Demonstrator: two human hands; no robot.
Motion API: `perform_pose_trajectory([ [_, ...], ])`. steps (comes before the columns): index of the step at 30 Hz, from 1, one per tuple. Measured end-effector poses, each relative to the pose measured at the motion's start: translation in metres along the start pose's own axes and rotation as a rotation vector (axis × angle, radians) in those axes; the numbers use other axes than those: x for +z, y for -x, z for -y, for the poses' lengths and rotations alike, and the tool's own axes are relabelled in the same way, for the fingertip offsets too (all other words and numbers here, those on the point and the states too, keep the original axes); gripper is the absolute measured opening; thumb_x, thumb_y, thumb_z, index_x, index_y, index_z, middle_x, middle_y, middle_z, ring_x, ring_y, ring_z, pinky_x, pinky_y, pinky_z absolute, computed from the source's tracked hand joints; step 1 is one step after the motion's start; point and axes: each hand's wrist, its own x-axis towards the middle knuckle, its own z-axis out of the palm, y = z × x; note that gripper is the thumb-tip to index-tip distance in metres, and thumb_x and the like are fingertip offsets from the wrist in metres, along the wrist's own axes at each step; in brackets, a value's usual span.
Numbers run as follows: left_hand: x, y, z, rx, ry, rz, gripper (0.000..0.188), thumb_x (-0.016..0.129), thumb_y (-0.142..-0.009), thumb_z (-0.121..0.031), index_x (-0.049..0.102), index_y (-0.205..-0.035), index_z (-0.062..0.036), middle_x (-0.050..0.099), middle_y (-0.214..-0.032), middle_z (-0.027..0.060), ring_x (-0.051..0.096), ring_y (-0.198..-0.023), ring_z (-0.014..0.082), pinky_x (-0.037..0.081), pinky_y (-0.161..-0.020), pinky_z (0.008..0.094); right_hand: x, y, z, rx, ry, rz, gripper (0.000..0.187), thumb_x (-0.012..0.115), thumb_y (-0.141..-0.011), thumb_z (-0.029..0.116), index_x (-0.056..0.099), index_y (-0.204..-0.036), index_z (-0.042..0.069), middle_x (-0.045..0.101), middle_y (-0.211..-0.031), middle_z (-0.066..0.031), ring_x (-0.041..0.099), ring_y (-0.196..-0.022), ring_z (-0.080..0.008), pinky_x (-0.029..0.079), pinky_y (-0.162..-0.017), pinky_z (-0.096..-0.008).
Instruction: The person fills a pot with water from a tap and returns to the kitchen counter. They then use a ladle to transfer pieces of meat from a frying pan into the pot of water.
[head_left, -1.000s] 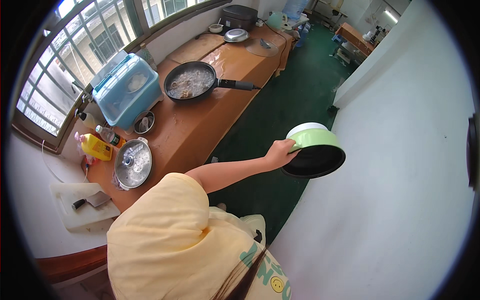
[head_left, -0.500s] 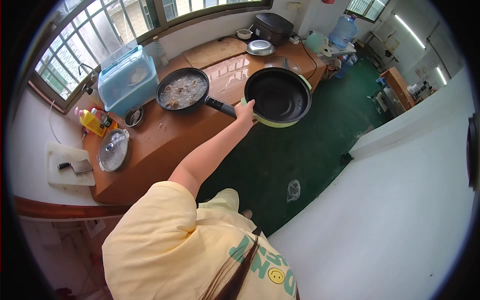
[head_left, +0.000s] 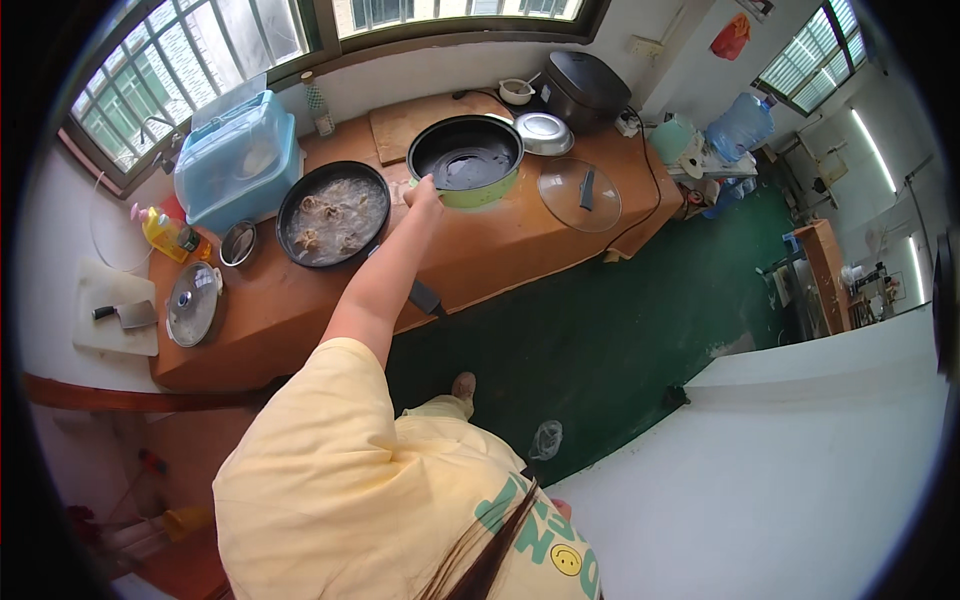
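My left hand (head_left: 424, 194) is closed on the near side handle of a wide pot (head_left: 483, 200), black inside and light green outside. The pot is upright over the counter, with a little shiny liquid at its bottom; whether it rests on the surface I cannot tell. Left of it stands a black frying pan (head_left: 335, 212) holding cloudy, bubbly liquid and pale brown food pieces. The pan's handle (head_left: 425, 298) passes beneath my left forearm and juts past the counter edge. Of my right hand (head_left: 562, 508) only a bit of skin shows beside my shirt; its fingers are hidden.
The brown counter (head_left: 470, 265) bears a glass lid (head_left: 570, 195), a metal bowl (head_left: 545, 132), a black cooker (head_left: 585, 90), a wooden board (head_left: 390, 130), a blue lidded box (head_left: 235, 165) and a lidded dish (head_left: 193, 305). A cleaver (head_left: 135, 314) lies on a white board.
My left hand has carried the pot leftward, from over the counter's edge to above the counter near the wooden board. The glass lid, partly hidden before, now shows fully. The view has shifted.
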Motion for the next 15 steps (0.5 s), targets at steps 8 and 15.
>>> perform_pose_trajectory([
  [8, 0.072, -0.144, 0.016, 0.231, -0.152, -0.145, 0.029, 0.070, -0.068, -0.010, 0.057, -0.088, 0.0074, 0.061, -0.090, 0.0153, 0.060, -0.076, 0.0229, 0.047, -0.070, 0.0334, -0.016, -0.072, 0.023, 0.260, -0.056, -0.075, 0.020, 0.058, -0.078, 0.014, 0.058, -0.092, -0.001, 0.062, -0.074, -0.0124, 0.059, -0.054, -0.0200, 0.048, -0.049, -0.0294],
  [15, 0.081, -0.200, 0.020, 0.278, -0.173, -0.085, 0.026, 0.070, -0.068, -0.008, 0.059, -0.087, 0.0053, 0.062, -0.087, 0.0122, 0.060, -0.073, 0.0203, 0.047, -0.066, 0.0327, -0.036, -0.126, 0.155, 0.105, -0.015, -0.034, 0.017, 0.057, -0.078, 0.013, 0.059, -0.089, -0.001, 0.062, -0.072, -0.0118, 0.058, -0.053, -0.0196, 0.047, -0.048, -0.0297],
])
